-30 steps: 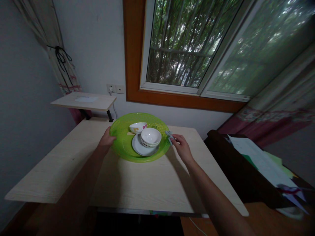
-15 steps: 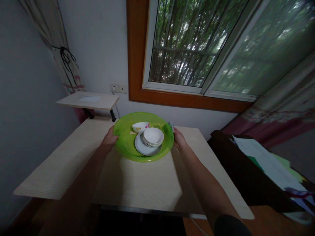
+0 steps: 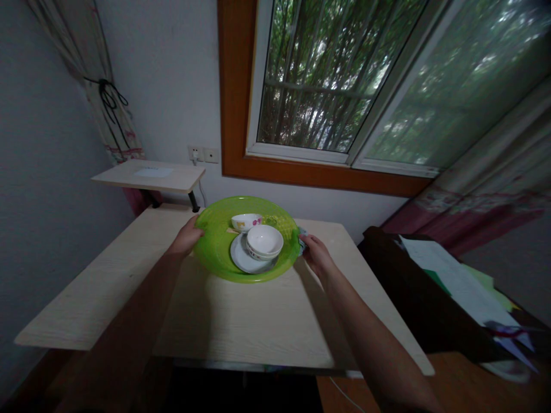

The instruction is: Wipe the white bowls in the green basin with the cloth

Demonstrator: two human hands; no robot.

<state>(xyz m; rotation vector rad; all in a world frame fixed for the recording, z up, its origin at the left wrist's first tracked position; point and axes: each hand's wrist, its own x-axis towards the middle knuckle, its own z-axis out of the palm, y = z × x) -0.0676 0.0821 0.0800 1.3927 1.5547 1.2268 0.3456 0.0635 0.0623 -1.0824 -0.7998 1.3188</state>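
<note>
A round green plastic basin (image 3: 210, 252) is in front of me over the table. My left hand (image 3: 186, 236) is closed on its left rim, thumb on top. In the basin are a white plate (image 3: 241, 261), stacked white bowls (image 3: 265, 240) partly on it, and a flowered bowl (image 3: 247, 222) behind them. Something small and pale yellow (image 3: 232, 230) lies beside that bowl. At the right rim, my right hand (image 3: 317, 253) has its fingers closed on a bluish-grey cloth (image 3: 302, 242). Whether those fingers also grip the rim is hard to see.
The basin is above a light wooden table (image 3: 258, 327). A small raised shelf (image 3: 181, 179) with a paper on it stands at the back left. To the right, a dark cabinet (image 3: 400, 287) carries papers (image 3: 460, 281). A window (image 3: 318, 115) and wall sockets (image 3: 202, 154) are behind.
My right hand has lowered slightly along the right rim, and the cloth is now lower, outside the rim. My left hand keeps hold of the basin. The view has shifted slightly.
</note>
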